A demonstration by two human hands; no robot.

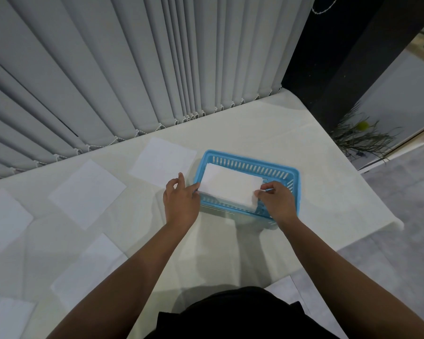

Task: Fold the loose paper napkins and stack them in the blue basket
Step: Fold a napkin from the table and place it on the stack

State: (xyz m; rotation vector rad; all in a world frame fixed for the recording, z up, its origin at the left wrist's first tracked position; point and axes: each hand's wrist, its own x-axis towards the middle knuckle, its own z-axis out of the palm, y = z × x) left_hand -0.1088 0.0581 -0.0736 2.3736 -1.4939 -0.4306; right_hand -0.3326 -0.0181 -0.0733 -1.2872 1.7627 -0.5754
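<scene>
A folded napkin sits in the blue basket, right of centre in the frame, its left end riding over the basket's left rim. It may top a stack; layers show faintly at its near edge, but the count is unclear. The right hand pinches the napkin's right corner between thumb and fingers, palm down over the basket's near right corner. The left hand is half open, with its forefinger touching the napkin's left end and the other fingers curled loosely upward; it grips nothing. Both bare forearms reach in from the bottom of the frame. Six loose napkins can be counted flat on the white table: one just left of the basket, one further left, one at the left edge, one lower left, one in the bottom left corner, one low and right of centre. Grey blinds fill the upper left. No writing is readable
</scene>
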